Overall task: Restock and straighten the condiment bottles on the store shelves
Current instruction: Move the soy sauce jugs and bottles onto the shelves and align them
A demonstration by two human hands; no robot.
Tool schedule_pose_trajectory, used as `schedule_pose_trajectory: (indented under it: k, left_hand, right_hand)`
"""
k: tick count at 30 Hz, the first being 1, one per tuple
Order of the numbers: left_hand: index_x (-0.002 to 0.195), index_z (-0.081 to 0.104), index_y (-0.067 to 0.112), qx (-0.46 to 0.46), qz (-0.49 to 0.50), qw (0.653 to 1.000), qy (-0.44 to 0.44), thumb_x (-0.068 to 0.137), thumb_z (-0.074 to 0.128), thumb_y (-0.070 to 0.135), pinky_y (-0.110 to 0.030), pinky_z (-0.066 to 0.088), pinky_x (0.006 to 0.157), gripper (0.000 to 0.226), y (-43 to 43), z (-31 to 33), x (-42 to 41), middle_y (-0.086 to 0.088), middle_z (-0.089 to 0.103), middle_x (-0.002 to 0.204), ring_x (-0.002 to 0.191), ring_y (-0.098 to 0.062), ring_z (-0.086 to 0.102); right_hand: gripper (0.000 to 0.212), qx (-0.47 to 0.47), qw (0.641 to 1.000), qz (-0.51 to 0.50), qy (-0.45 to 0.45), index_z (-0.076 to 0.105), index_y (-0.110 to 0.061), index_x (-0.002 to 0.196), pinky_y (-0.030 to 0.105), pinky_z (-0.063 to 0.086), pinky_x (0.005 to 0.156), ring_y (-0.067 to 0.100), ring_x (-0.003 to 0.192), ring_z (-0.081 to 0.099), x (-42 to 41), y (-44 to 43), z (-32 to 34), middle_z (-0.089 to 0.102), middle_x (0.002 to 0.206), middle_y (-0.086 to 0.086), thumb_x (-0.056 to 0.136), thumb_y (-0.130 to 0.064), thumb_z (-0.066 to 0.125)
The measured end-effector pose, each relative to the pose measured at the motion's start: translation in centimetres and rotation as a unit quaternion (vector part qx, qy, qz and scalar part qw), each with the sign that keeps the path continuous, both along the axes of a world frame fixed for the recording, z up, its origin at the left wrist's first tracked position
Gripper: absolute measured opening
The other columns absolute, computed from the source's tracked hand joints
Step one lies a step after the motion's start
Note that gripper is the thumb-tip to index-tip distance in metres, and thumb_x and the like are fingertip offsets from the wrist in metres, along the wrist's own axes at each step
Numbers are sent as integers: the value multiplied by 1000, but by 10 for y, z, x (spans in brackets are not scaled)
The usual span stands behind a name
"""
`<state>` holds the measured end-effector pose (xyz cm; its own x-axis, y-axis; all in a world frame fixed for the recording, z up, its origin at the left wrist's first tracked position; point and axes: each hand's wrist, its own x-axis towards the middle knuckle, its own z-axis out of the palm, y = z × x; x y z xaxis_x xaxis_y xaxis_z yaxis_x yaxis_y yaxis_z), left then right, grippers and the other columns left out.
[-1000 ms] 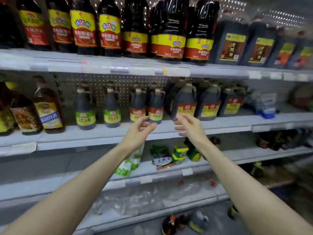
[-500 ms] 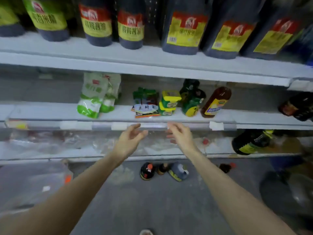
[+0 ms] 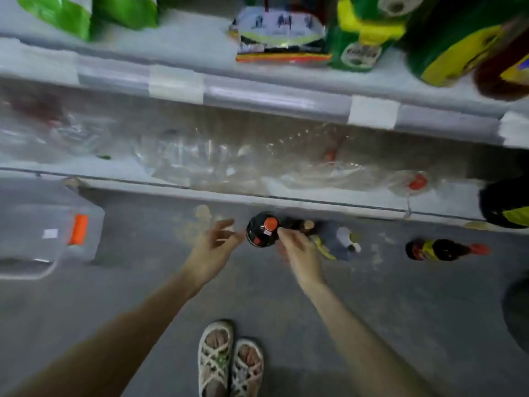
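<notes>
A dark bottle with an orange-red cap point(image 3: 262, 230) stands upright on the grey floor below the lowest shelf. My left hand point(image 3: 213, 247) hovers just left of it with fingers spread, apart from the bottle. My right hand point(image 3: 299, 247) is at the bottle's right side, fingertips at or near its shoulder; blur hides whether they touch. Behind my right hand lie a brown-capped bottle point(image 3: 303, 224) and a grey jug point(image 3: 336, 243). A small dark bottle with a red cap point(image 3: 442, 250) lies on its side further right.
The lowest shelf point(image 3: 171, 183) holds clear plastic bottles point(image 3: 217, 159). The shelf above point(image 3: 274, 93) carries green bags, packets and green-yellow bottles. A clear container with an orange tag point(image 3: 48, 239) sits on the floor at left. My sandalled feet point(image 3: 230, 359) stand below.
The view has swung down from the shelves to the floor. Both hands have dropped from shelf height to either side of the standing dark bottle.
</notes>
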<state>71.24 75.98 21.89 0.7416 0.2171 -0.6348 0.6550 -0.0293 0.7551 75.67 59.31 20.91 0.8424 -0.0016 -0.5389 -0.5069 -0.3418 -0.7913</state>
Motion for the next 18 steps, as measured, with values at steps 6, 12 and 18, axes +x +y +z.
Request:
schedule_pose_trajectory:
  k: [6, 12, 18]
  left_hand:
    - [136, 47, 23, 6, 5, 999, 40, 93, 58, 37, -19, 48, 73, 46, 7, -138, -8, 2, 60, 110, 99, -9, 59]
    - [137, 47, 25, 14, 6, 998, 63, 92, 58, 42, -28, 48, 83, 49, 12, -236, -7, 2, 60, 111, 109, -16, 58]
    - [137, 46, 28, 11, -1, 998, 65, 92, 57, 45, -32, 49, 90, 49, 20, -290, -2, 3, 59, 117, 111, -15, 58]
  right_hand:
    - [19, -10, 999, 16, 47, 63, -29, 77, 28, 44, 76, 17, 88, 65, -14, 9, -139, 65, 81, -11, 95, -26, 59]
    - [29, -27, 996, 3, 85, 68, -11, 100, 28, 39, 84, 21, 101, 58, -8, 18, -240, 63, 100, 4, 96, -36, 55]
    - [16, 4, 994, -55, 90, 65, -25, 86, 22, 38, 83, 5, 90, 58, -2, 36, -289, 62, 85, -20, 93, -39, 60]
